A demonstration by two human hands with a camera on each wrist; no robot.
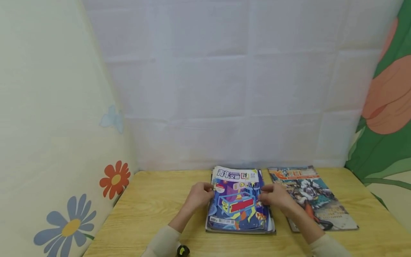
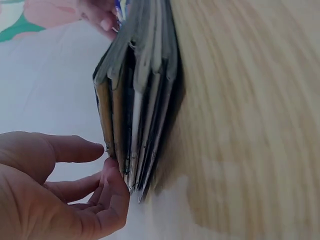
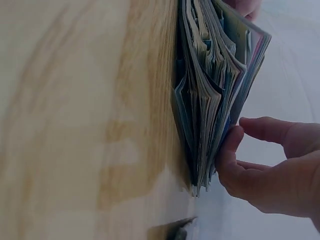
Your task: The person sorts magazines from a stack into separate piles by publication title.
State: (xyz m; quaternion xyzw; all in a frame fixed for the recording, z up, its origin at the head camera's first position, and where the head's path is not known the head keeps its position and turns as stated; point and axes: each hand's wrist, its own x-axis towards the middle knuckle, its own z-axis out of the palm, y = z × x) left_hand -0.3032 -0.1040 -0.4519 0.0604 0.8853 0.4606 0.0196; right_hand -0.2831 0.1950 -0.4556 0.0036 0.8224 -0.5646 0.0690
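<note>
On the far left of the head view hangs a pale cloth with flowers (image 1: 115, 179) printed on it. Next comes the wooden bench (image 1: 151, 210), which fills the lower part of the frame. At the bottom edge, near the left sleeve, sits a small black and yellow thing (image 1: 183, 250); it is too small to tell what it is.

The left hand (image 1: 199, 197) is at the left edge of the pile of magazines (image 1: 238, 203). Its fingers (image 2: 112, 182) are curled and touch the side of the pile, with the thumb stretched toward the top one. The pile lies flat in the lower middle of the frame, with a blue and purple cover on top.

The right hand (image 1: 275, 196) is at the right edge of the pile, fingers (image 3: 227, 150) bent against the page edges.

Just right of the pile lies a single magazine (image 1: 313, 196), flat on the bench. At the far right hangs a green cloth (image 1: 385, 142) with a big orange flower.
</note>
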